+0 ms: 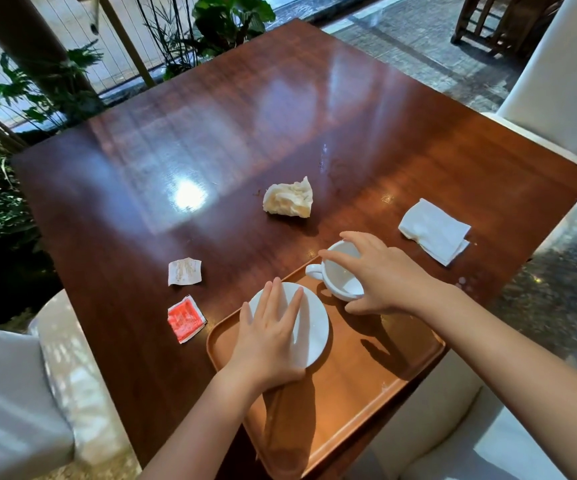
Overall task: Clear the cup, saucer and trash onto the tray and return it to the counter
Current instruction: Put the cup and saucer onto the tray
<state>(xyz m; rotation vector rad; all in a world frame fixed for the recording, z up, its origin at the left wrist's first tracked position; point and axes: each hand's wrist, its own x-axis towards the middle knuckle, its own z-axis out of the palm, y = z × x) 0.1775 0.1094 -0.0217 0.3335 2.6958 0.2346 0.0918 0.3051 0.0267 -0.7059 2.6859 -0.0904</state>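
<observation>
Item, cup (340, 275): white glazed ware, at the tray's (356, 403) twelve o'clock edge, handle toward nine o'clock; my right hand (380, 278) was arched over its rim, fingers (335, 259) curled down round it, holding it from above. I judged it hard, slick and breakable, best gripped at the rim or by the handle. Item, saucer (309, 327): white, on the tray's ten o'clock corner, my left hand (269, 341) flat upon it, fingers spread wide and gripping nothing; thin, brittle, likely to slide on the smooth tray. Trash on the tabletop (211, 133), all light and soft, to be pinched up: crumpled napkin (289, 199) at twelve o'clock of the cup, folded tissue (434, 230) at two o'clock, pale paper scrap (184, 271) and red packet (185, 318) at nine o'clock of the saucer. Obstacles: pale chairs (557, 81) around; nothing lay between the hands and the trash.
</observation>
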